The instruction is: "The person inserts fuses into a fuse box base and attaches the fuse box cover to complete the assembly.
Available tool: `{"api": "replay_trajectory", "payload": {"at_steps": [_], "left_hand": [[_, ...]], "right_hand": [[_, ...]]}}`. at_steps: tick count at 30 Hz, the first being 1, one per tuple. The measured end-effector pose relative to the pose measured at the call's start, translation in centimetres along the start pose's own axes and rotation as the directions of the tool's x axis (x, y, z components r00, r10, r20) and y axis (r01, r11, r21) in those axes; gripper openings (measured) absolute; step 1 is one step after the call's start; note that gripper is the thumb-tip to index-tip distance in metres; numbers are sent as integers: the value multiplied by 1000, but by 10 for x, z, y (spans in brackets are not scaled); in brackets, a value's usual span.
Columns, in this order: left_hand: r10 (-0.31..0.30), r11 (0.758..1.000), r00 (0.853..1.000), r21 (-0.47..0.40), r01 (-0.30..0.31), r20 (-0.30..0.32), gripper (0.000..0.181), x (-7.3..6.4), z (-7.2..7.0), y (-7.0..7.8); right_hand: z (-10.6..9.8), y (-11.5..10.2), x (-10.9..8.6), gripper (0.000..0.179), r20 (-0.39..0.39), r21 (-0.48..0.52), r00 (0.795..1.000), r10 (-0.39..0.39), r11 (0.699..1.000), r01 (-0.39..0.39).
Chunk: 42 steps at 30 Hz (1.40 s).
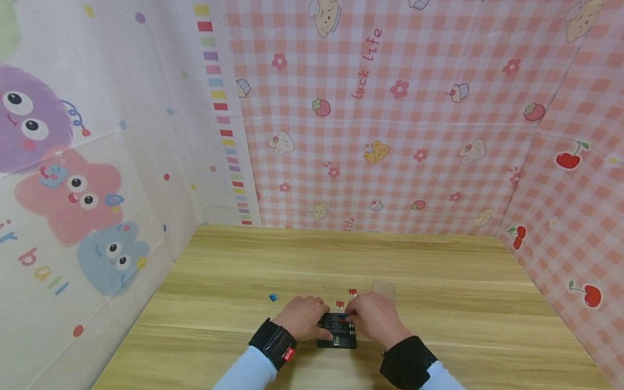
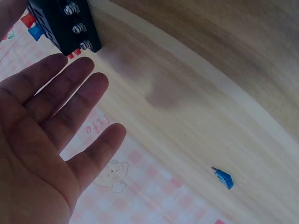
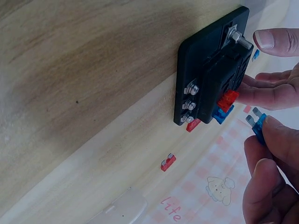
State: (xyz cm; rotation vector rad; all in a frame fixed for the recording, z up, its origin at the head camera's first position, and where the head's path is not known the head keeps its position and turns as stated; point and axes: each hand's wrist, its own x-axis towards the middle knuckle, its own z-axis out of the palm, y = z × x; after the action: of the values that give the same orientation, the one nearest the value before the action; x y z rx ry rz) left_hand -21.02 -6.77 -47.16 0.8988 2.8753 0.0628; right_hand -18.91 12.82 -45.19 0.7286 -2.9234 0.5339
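A black fuse block [image 1: 345, 341] with metal screw terminals lies on the table between both hands. My left hand [image 1: 304, 318] holds it at its left side, thumb toward the near end and fingers at the far end. In the left wrist view several of that hand's fingers [image 2: 77, 100] extend beside the block. My right hand [image 1: 374, 317] pinches a blue blade fuse [image 3: 259, 129] between thumb and fingers, its metal prongs facing the block and apart from it. A red blade fuse [image 3: 228, 100] and another blue one [image 3: 223, 115] sit in the block, side by side.
Two loose red fuses [image 1: 353, 292] lie just beyond the block. A loose blue fuse [image 1: 273, 297] lies to the left of my left hand. Behind the right hand is a clear plastic piece [image 1: 383, 288]. Patterned cloth walls [image 1: 370, 124] border the wooden table [image 1: 234, 260].
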Motion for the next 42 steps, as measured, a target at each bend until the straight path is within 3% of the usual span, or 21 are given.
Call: {"api": "replay_trajectory", "payload": {"at_steps": [19, 42], "left_hand": [[23, 1000, 999, 6, -23, -22, 42, 7, 11, 1], [40, 999, 998, 9, -40, -47, 36, 7, 9, 2]], "right_hand": [[9, 0, 0, 5, 29, -33, 1000, -10, 999, 11], [14, -2, 2, 6, 53, -54, 997, -49, 997, 52]]}}
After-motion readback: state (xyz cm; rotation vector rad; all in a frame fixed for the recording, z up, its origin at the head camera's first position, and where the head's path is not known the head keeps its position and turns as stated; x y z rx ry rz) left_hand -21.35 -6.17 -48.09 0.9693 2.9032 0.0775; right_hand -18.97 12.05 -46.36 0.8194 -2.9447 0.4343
